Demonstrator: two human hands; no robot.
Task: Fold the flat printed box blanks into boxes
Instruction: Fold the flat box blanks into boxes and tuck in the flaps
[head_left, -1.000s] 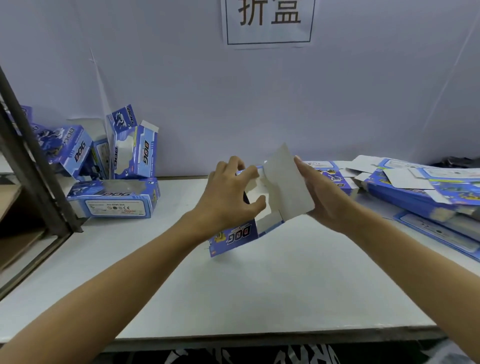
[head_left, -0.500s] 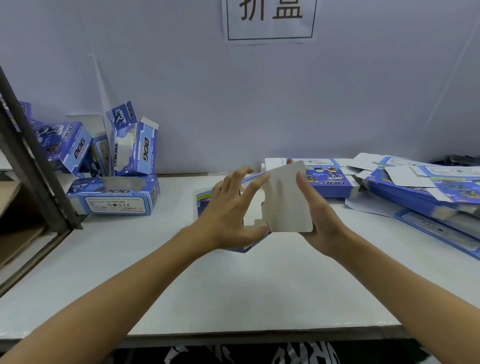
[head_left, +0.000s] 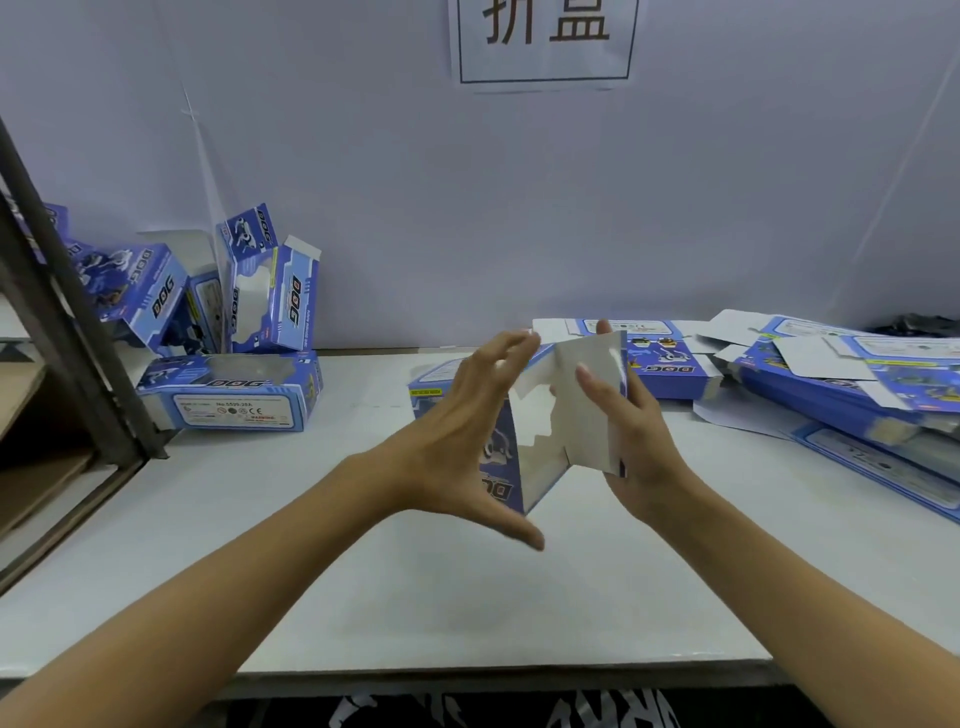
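Blank (head_left: 540, 441): hanging half-opened above the table (head_left: 363, 571) centre, between both hands.
Left hand (head_left: 457, 457): spreading fingers wide, straight against the blue printed panel.
Right hand (head_left: 636, 441): gripping the white flap.
Flat blanks (head_left: 841, 384): lying far right.
Boxes (head_left: 228, 338): sitting far left.

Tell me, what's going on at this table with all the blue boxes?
A person is folding printed cardboard blanks into boxes. Right now both hands work on one half-opened blue box above the white table: the left hand spreads straight fingers against its printed side, and the right hand holds the plain white panel. Finished boxes are piled at the left by the wall, and flat blanks wait in a stack at the right.
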